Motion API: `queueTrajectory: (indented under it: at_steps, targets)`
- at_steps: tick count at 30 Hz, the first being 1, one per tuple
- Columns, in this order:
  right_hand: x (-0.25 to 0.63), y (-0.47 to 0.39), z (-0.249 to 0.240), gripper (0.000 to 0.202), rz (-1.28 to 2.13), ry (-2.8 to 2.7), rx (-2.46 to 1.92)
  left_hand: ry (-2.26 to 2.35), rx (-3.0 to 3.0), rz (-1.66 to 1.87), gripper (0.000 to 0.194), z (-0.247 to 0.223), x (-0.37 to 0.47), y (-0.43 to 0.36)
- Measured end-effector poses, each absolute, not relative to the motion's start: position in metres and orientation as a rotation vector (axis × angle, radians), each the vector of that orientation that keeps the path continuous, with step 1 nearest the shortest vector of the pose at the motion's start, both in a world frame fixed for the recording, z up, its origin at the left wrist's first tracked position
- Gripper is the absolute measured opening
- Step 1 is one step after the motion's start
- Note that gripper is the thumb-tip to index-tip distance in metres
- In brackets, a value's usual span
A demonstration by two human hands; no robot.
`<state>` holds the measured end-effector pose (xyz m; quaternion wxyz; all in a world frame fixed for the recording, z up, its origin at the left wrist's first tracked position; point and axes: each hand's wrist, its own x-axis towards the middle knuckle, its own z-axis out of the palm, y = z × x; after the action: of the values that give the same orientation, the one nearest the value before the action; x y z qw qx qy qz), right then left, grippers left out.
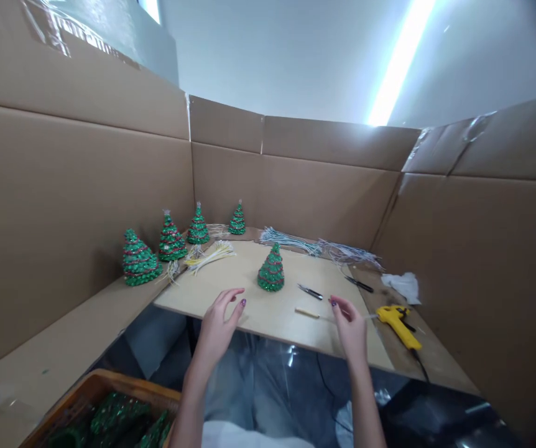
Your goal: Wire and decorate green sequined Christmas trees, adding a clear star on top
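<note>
A small green tinsel Christmas tree [271,271] with red garland stands upright near the middle of the board. My left hand [221,317] is held just left of it, thumb and fingers apart, holding nothing and not touching the tree. My right hand [349,323] hovers over the right part of the board, its fingertips drawn together in a pinch. What they hold, if anything, is too small to make out. Left of this hand lie a thin tool with a pale handle [306,313] and a pair of dark-handled snips [310,292].
Further trees [141,260] line the left ledge beside yellow-white ties [211,256]. Bundled wires [291,241] lie at the back. To the right are a yellow glue gun [398,325], dark-handled pliers [359,284] and white tissue [402,286]. An orange crate [123,379] holds green pieces. Cardboard walls [333,193] surround everything.
</note>
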<state>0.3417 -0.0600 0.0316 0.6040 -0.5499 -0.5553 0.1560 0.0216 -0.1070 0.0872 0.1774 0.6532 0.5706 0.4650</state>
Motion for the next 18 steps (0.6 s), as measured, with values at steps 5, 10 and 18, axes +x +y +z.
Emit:
queueTrajectory:
  at_steps: [5, 10, 18]
  targets:
    - [0.36, -0.083, 0.016, 0.037, 0.192, -1.279, -1.392, 1.568, 1.856, 1.295, 0.035, 0.087, 0.05, -0.122]
    - [0.327, -0.08, 0.015, 0.028, 0.124, -1.403, -1.386, 1.501, 1.889, 1.164, 0.03, 0.085, 0.077, -0.113]
    - [0.284, -0.09, 0.007, 0.025, 0.106, -1.599, -1.214, 1.305, 2.016, 0.796, 0.029, 0.057, 0.08, -0.081]
